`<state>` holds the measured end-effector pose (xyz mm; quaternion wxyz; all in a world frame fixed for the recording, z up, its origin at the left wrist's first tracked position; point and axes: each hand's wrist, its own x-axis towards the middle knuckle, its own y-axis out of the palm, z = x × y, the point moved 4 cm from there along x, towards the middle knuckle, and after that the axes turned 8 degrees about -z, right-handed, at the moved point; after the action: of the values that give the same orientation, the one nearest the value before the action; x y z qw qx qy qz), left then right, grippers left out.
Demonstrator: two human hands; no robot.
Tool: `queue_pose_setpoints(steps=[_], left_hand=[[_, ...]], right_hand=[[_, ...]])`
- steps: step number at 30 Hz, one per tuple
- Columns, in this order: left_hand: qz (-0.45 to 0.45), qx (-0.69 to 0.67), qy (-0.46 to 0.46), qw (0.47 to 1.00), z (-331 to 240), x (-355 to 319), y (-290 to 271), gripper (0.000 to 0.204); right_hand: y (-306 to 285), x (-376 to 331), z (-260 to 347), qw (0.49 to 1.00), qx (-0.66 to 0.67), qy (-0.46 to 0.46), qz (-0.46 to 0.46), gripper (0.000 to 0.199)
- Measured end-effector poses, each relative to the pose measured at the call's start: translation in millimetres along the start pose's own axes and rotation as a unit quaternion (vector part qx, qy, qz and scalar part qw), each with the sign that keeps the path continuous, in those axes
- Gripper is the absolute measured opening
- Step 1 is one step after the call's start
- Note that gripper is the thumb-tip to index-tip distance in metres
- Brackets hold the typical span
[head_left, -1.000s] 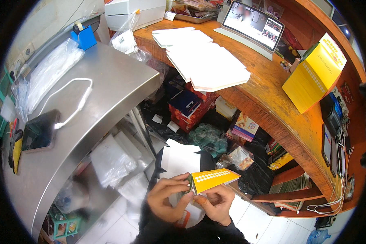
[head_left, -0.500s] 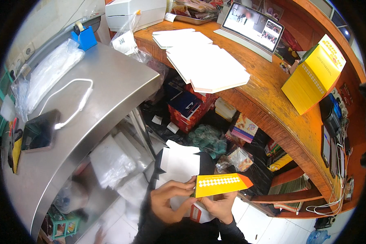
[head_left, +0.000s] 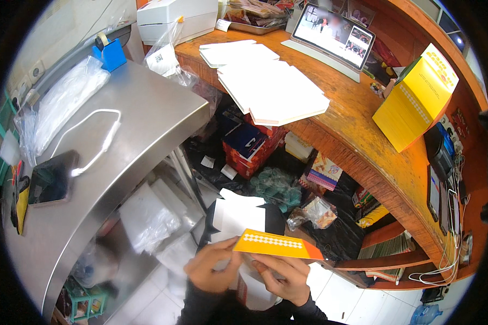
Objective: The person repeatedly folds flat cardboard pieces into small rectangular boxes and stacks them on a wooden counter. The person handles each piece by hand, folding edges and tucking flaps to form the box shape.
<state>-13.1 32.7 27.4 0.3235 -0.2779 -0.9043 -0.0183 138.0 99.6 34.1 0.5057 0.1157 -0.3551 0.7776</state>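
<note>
A partly folded paperboard carton is in my lap. Its yellow panel (head_left: 276,244) has rows of white diamonds and an orange end, and its white inner flaps (head_left: 236,214) stand up behind. My left hand (head_left: 214,268) pinches the carton by the left end of the yellow panel. Beneath that panel, my right hand (head_left: 284,276) grips the board with bent fingers, and the panel hides part of them. On the wooden desk lies a stack of flat white carton blanks (head_left: 274,92). At the right stands a yellow carton-like block (head_left: 415,105), perhaps several cartons together.
The steel table (head_left: 146,103) at left carries a phone (head_left: 53,177) on a white cable, plastic bags (head_left: 73,103) and a blue tape dispenser (head_left: 109,53). A tablet (head_left: 333,35) and a white printer (head_left: 176,20) stand on the desk. Red boxes (head_left: 249,149) lie underneath.
The yellow panel has shifted left and tilted, its orange end now lower. Both hands have moved left with it, and the right fingers now lie along the panel's near edge.
</note>
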Motion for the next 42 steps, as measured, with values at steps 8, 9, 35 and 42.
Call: queue_pose_setpoints(steps=[8,9,35,42], left_hand=[[-0.082,-0.02,-0.057,0.995,27,-6,-8,0.021],[-0.095,-0.041,-0.077,0.992,30,-7,-7,0.022],[0.084,0.014,0.077,0.993,-16,-11,5,0.018],[0.137,-0.077,0.001,0.988,-8,-8,14,0.026]], right_hand=[[-18,5,-16,0.959,-0.066,0.014,-0.274,0.041],[-19,7,-17,0.965,-0.076,-0.016,-0.252,0.039],[-6,8,-29,0.974,0.197,0.059,-0.091,0.021],[7,-4,-35,0.953,0.257,0.096,-0.132,0.018]])
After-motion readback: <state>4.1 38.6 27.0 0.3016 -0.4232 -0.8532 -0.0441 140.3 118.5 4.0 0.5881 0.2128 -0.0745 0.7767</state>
